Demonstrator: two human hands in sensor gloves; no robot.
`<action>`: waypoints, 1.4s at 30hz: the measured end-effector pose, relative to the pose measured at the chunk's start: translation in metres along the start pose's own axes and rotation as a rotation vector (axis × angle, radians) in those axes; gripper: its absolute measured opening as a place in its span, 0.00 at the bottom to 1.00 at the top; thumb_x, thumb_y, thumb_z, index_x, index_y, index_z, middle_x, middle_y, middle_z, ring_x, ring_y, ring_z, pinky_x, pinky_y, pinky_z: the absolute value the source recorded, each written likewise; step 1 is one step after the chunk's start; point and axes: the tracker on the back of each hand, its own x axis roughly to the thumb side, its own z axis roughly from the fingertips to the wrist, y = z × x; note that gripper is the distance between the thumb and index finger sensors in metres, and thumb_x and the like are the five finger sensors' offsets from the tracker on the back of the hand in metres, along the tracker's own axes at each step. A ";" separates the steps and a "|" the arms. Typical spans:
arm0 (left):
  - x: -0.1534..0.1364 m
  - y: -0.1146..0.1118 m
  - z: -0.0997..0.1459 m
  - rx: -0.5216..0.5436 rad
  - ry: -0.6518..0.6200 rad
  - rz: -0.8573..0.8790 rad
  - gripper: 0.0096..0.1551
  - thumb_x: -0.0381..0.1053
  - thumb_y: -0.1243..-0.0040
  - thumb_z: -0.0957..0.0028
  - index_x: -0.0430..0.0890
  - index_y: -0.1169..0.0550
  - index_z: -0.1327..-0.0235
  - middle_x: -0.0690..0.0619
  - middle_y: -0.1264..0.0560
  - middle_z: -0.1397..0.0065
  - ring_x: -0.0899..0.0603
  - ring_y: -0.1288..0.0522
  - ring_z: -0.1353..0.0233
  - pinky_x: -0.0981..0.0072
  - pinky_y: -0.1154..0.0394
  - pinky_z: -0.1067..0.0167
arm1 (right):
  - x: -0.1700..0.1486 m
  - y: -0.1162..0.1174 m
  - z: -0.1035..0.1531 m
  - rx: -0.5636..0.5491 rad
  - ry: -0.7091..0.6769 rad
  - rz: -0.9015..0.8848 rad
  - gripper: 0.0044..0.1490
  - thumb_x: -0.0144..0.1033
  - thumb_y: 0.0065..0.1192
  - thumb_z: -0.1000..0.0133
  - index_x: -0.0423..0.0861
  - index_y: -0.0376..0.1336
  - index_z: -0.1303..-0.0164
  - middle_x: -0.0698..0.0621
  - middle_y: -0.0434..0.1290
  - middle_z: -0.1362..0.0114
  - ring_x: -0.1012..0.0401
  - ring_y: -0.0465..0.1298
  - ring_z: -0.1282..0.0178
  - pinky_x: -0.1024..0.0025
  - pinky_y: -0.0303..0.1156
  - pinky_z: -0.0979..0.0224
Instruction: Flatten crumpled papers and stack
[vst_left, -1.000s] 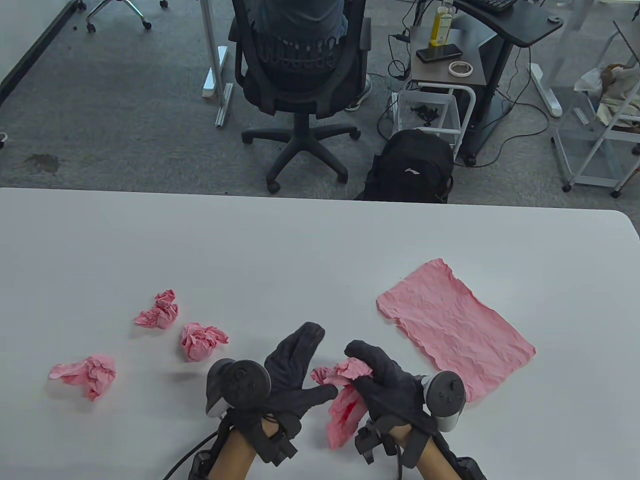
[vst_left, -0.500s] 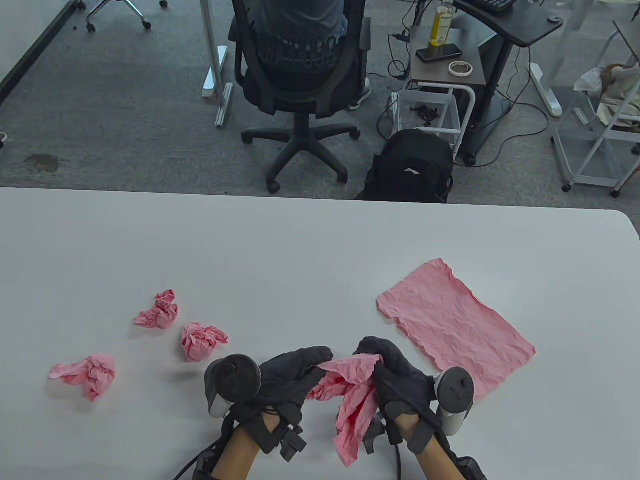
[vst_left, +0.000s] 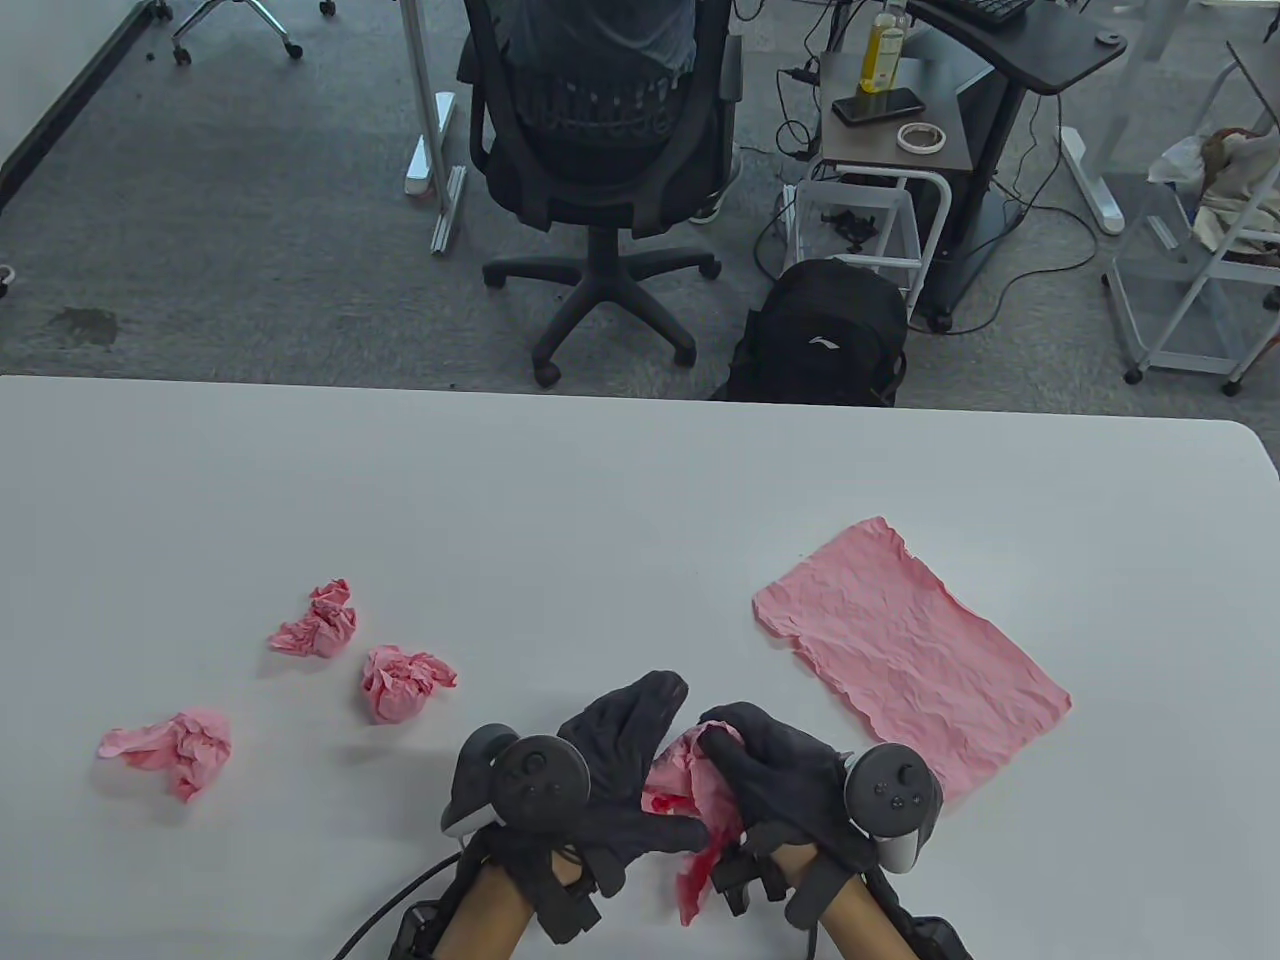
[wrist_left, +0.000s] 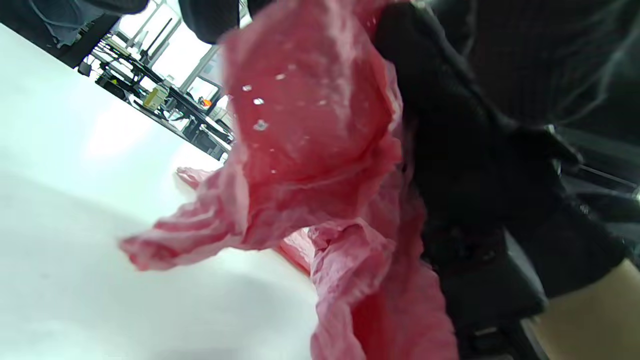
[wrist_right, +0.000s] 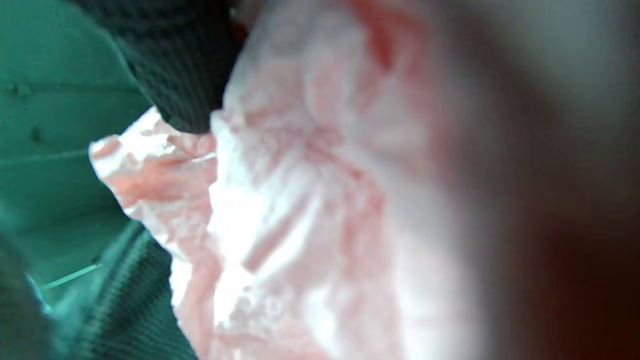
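Crumpled pink paper (vst_left: 690, 790) between both hands, apparently pinched

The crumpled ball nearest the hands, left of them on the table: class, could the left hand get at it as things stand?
Probably not at once. The way is free: bare table lies between the left hand and that crumpled ball. But the left hand, with the right hand, holds the half-opened paper, so it must let go first.

An office: swivel chair (vst_left: 600, 150), desk (vst_left: 1030, 40), cables on grey carpet (vst_left: 250, 220).
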 end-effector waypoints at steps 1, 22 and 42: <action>0.001 0.000 0.000 -0.007 0.009 0.037 0.71 0.80 0.32 0.57 0.49 0.53 0.14 0.45 0.48 0.13 0.30 0.40 0.16 0.26 0.42 0.27 | 0.002 0.000 0.000 0.003 -0.020 0.044 0.30 0.52 0.67 0.45 0.38 0.74 0.52 0.48 0.80 0.67 0.47 0.83 0.61 0.43 0.74 0.50; -0.029 0.047 0.024 0.412 0.126 0.171 0.24 0.55 0.38 0.43 0.43 0.18 0.40 0.54 0.13 0.61 0.46 0.11 0.64 0.49 0.20 0.49 | -0.007 -0.015 -0.009 0.174 0.185 0.364 0.24 0.32 0.67 0.45 0.42 0.69 0.38 0.39 0.78 0.40 0.38 0.79 0.44 0.38 0.70 0.43; -0.090 0.056 0.047 0.356 0.234 0.377 0.25 0.56 0.40 0.42 0.45 0.20 0.38 0.54 0.14 0.60 0.47 0.12 0.65 0.50 0.19 0.53 | -0.036 -0.026 -0.015 0.260 0.337 -0.062 0.26 0.32 0.63 0.45 0.41 0.64 0.36 0.39 0.78 0.42 0.42 0.81 0.49 0.44 0.75 0.48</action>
